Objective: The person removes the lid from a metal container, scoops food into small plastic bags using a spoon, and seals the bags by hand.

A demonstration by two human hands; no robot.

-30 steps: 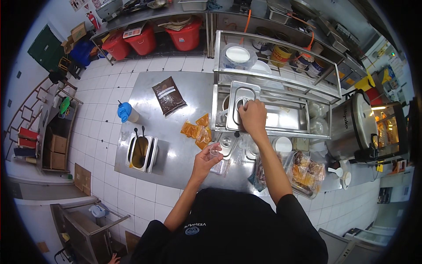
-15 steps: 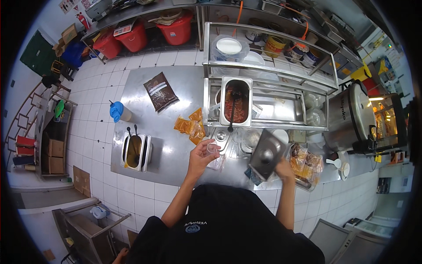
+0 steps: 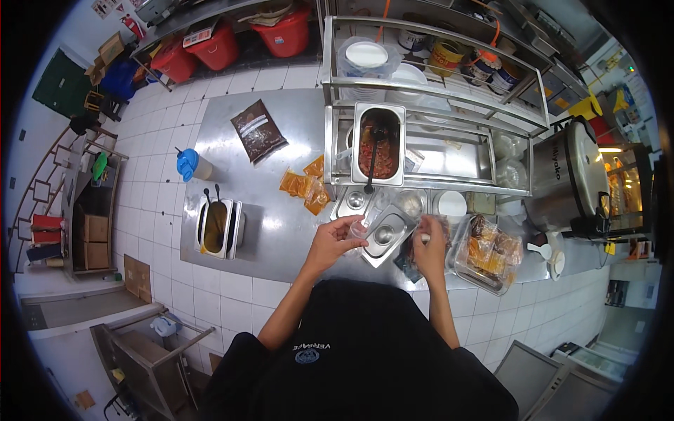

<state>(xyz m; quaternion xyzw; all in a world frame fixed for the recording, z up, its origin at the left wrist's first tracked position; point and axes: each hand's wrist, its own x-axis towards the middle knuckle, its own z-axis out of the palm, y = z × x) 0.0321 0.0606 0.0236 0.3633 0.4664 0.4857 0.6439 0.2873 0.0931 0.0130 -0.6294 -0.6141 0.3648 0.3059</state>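
Observation:
In my left hand [image 3: 333, 245] a small clear plastic cup [image 3: 358, 229] is pinched between thumb and fingers. Between my two hands lies a steel pan lid [image 3: 386, 235], tilted to the right, its round recess facing up. At the lid's right edge is my right hand [image 3: 430, 251], fingers curled together; something small and pale shows in them, too small to name. Ahead, a steel pan [image 3: 357, 151] of chopped reddish food stands at the rack's edge, a black-handled ladle [image 3: 371, 168] in it. Another steel lid [image 3: 353, 201] sits just beyond the cup.
On the steel table [image 3: 281, 242] are brown-filled [image 3: 258, 131] and orange-filled bags [image 3: 307, 184], a blue-lidded bottle [image 3: 191, 166] and sauce pans [image 3: 219, 228]. A tray of orange packets [image 3: 484, 256] lies right. The metal rack [image 3: 435, 186] rises ahead, a large steel cooker [image 3: 572, 175] beside it.
The steel lid has gone from my raised right hand down and left, to between my hands. My right hand has moved left and away from me. The cup has shifted slightly right.

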